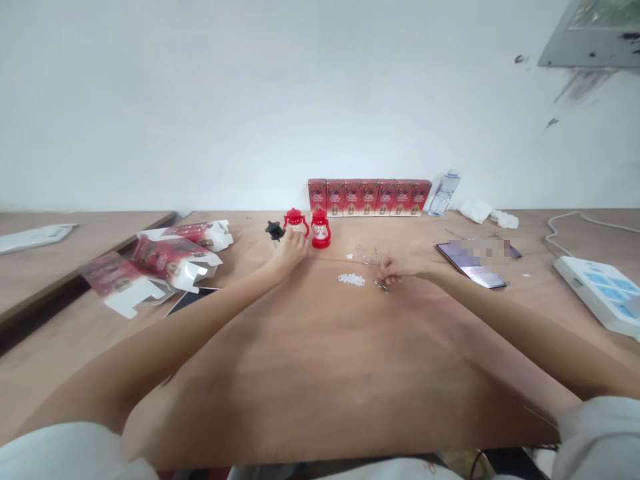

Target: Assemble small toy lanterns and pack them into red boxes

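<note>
My left hand (291,251) is closed at the lower part of a small red toy lantern (296,219), hiding its base. A second red lantern (321,230) stands upright just to the right, apart from my fingers. On the other side sits a small black lantern (275,231), partly behind my hand. My right hand (393,269) is low over the table with its fingers drawn together. Small metal pieces (382,286) lie right under its fingertips; whether one is pinched is too small to tell. Close by are thin clear pieces (369,257) and white paper tags (351,279).
Red printed boxes (369,198) stand in a row against the wall beside a clear bottle (443,193). Flattened red cartons (165,263) lie at left. At right are crumpled tissue (476,211), a phone (470,264) and a white corded device (600,293).
</note>
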Demonstrator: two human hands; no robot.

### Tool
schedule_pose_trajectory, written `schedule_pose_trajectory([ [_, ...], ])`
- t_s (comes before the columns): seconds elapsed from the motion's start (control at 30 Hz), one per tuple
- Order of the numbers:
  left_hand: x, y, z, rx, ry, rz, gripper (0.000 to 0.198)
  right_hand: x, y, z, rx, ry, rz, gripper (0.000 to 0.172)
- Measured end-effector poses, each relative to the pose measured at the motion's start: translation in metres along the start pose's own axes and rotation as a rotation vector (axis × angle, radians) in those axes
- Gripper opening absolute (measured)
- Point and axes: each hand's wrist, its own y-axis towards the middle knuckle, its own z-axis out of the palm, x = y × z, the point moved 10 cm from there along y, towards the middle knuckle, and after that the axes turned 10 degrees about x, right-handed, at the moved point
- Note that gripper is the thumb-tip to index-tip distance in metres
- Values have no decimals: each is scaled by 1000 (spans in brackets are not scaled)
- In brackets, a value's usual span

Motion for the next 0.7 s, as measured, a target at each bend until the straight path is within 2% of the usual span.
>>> schedule_pose_trajectory([
  [0.1,-8,9,20,102,108,-36,41,0,-2,-15,-43,-146,31,8],
  [0.2,-18,13,23,131,129,-48,42,4,-1,-19,-78,-205,32,10],
  [0.3,-25,10,8,89,15,-30,45,5,1,-15,-103,-254,25,13],
  [0.4,-32,-7,-22,-14,-88,81,50,8,-1,-11,-176,-279,-35,16],
  [0.5,-26,-50,-56,-160,-182,186,49,11,-9,-9,-289,-279,-113,19],
  [0.6,15,-107,-64,-165,-221,-16,40,7,-19,-6,-394,-213,-165,18],
  [0.7,65,-169,-46,-40,-237,-343,45,-3,-27,-2,-455,-110,-180,15],
])
